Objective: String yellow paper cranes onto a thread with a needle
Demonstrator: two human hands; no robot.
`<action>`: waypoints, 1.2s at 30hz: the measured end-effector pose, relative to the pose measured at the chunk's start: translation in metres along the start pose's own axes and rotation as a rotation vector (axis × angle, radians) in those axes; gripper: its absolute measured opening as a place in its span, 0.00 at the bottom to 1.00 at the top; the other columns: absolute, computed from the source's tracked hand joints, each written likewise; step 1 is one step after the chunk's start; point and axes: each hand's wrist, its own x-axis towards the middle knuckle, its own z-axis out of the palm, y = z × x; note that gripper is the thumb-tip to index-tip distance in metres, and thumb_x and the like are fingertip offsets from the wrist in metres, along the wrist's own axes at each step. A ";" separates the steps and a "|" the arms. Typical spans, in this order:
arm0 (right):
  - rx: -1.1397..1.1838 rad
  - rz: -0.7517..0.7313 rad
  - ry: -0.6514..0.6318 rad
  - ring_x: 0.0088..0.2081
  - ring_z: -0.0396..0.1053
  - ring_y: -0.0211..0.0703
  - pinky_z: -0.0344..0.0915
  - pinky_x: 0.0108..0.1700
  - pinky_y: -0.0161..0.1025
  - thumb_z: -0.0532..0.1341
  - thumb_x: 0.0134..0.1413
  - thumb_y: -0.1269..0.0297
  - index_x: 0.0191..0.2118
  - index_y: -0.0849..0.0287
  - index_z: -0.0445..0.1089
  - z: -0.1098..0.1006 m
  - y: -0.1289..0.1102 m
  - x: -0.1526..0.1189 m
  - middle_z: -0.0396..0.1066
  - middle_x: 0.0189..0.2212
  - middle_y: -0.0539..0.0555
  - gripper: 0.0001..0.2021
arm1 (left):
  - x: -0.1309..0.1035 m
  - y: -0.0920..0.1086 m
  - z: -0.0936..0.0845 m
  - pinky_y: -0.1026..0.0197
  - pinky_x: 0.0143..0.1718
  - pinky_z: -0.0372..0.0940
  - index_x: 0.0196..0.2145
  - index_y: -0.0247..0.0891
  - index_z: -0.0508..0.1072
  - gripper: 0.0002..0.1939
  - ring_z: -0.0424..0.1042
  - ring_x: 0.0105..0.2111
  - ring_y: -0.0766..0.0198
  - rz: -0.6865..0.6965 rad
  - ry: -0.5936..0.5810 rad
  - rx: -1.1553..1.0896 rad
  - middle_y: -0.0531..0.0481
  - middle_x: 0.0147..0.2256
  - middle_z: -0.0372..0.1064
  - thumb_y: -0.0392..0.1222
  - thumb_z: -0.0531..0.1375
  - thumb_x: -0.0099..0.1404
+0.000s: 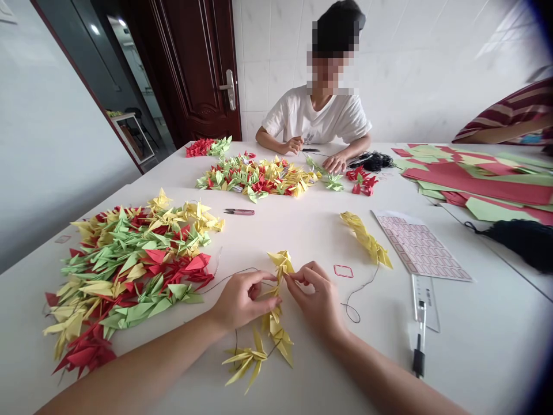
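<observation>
the step in hand seems to be settling folded yellow paper pieces along a thread; the yellow strand (283,264) is between the two hands, at the near side of the white table (319,380); the right hand (317,297) pinches the edge of the strand between thumb and forefinger, just below its top piece; the left hand (246,297) curves in from the other side, its thumb against the strand and its forefinger reaching toward that pinch, though i cannot tell whether it truly grips; below the fingers, a splayed yellow cluster (250,360) lies on the table, with dark thread (236,341) beside it; as i judge it, the next move calls for a light fingertip hold that leaves the thin points uncreased, and for keeping the loose thread from snagging in the cluster; a second yellow strand (365,237) lies to the right, apart from the hands, its own thread trailing; the mixed heap (133,265) of red, green and yellow pieces spreads to the left, with thread snips (239,212) beyond; across the table a co-worker (319,115) has other folded pieces near at hand.
</observation>
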 end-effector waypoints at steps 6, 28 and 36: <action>-0.036 -0.048 -0.001 0.25 0.61 0.36 0.57 0.30 0.35 0.59 0.53 0.66 0.21 0.57 0.62 0.000 0.000 -0.001 0.61 0.23 0.47 0.11 | 0.000 0.003 0.001 0.67 0.23 0.50 0.36 0.37 0.76 0.11 0.50 0.19 0.71 0.003 0.015 0.076 0.61 0.17 0.48 0.39 0.60 0.54; 0.016 0.120 -0.099 0.26 0.64 0.39 0.60 0.33 0.38 0.61 0.53 0.58 0.22 0.56 0.69 -0.001 -0.003 0.002 0.69 0.22 0.48 0.12 | -0.008 0.000 -0.002 0.64 0.29 0.60 0.50 0.39 0.72 0.21 0.66 0.26 0.64 0.342 -0.202 0.229 0.50 0.27 0.68 0.46 0.54 0.61; 0.032 0.256 -0.168 0.29 0.70 0.42 0.63 0.32 0.38 0.56 0.55 0.56 0.30 0.56 0.68 -0.003 -0.006 0.003 0.75 0.27 0.51 0.10 | -0.003 -0.002 -0.003 0.68 0.22 0.55 0.36 0.36 0.70 0.08 0.55 0.19 0.72 0.127 0.126 -0.056 0.53 0.26 0.65 0.42 0.55 0.62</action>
